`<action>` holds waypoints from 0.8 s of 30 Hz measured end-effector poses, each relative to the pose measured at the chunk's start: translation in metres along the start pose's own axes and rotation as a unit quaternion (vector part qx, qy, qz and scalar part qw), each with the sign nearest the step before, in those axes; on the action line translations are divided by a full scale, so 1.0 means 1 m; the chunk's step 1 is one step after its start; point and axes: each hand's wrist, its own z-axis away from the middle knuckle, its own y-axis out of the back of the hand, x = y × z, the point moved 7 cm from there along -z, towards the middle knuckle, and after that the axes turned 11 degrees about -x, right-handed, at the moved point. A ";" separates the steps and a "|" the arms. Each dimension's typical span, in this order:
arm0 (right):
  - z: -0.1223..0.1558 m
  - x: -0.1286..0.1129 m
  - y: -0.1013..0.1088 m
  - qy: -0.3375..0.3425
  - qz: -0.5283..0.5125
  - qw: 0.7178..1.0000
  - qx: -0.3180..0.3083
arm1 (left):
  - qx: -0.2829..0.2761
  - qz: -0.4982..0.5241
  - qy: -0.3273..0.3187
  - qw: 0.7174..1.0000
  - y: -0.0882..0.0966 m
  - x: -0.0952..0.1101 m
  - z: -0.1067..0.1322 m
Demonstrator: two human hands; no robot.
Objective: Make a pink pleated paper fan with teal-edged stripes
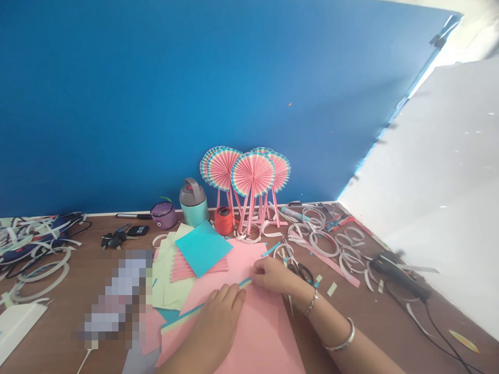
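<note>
A pink paper sheet [268, 322] with blue and pale yellow strips along its far edge lies in front of me. My left hand [220, 324] rests flat on it, fingers stretched along the striped edge. At the right end of that edge, my right hand [268, 275] is closed in a pinch on the paper; its fingertips are partly hidden. Just beyond lie a blue paper square [204, 248], a pleated pink paper [183, 267] and pale yellow sheets [166, 288]. Black-handled scissors [300, 270] sit beside my right wrist.
Several round pleated paper fans [253, 174] stand against the blue wall [136, 104]. Near them are a teal flask [194, 202], red thread spool [223, 221] and purple pot [163, 214]. Paper strip coils [323, 241] and a corded black tool [399, 275] lie right; cables [35, 239] lie left.
</note>
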 end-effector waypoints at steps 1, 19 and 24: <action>0.000 0.000 0.000 -0.002 0.002 1.000 0.001 | -0.002 0.002 -0.001 1.000 0.000 0.000 0.000; -0.001 0.002 -0.001 -0.017 0.037 0.999 0.032 | 0.013 -0.046 0.033 0.998 -0.010 0.001 -0.011; -0.001 0.003 -0.001 -0.029 0.040 0.998 0.042 | 0.027 -0.062 0.036 0.997 -0.011 0.001 -0.010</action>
